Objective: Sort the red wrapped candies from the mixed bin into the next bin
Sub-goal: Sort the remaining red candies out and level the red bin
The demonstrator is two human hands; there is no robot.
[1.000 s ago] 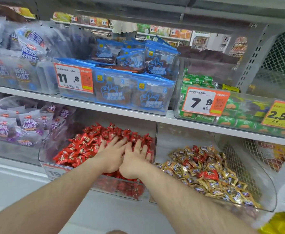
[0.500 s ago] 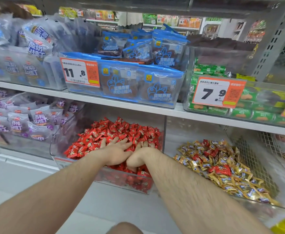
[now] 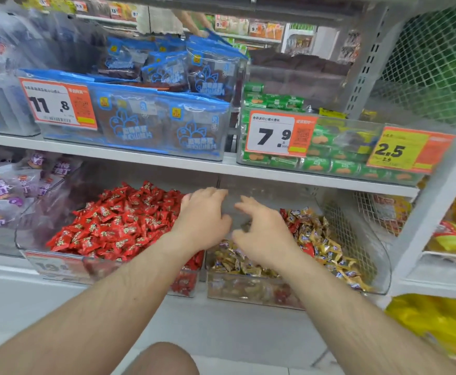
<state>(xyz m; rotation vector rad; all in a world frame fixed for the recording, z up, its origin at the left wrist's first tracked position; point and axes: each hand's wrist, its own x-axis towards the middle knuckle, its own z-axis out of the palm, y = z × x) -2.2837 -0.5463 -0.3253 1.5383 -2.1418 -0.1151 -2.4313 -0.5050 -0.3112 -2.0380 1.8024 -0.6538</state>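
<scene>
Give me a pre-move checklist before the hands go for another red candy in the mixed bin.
1. Left hand free: ok, fingers relaxed, nothing held, above the right edge of the red bin.
2. Right hand free: ok, fingers loosely curled, no candy in its grip, over the left part of the mixed bin.
3. Red candies left to sort: ok, red wrappers show among the gold candies.
4. Target fully exposed: cannot tell, wrappers overlap and the right hand hides part of the pile.
5. Room in the red bin: cannot tell, its red candy pile is heaped high.
6. Path between bins: ok, they stand side by side under the upper shelf.
</scene>
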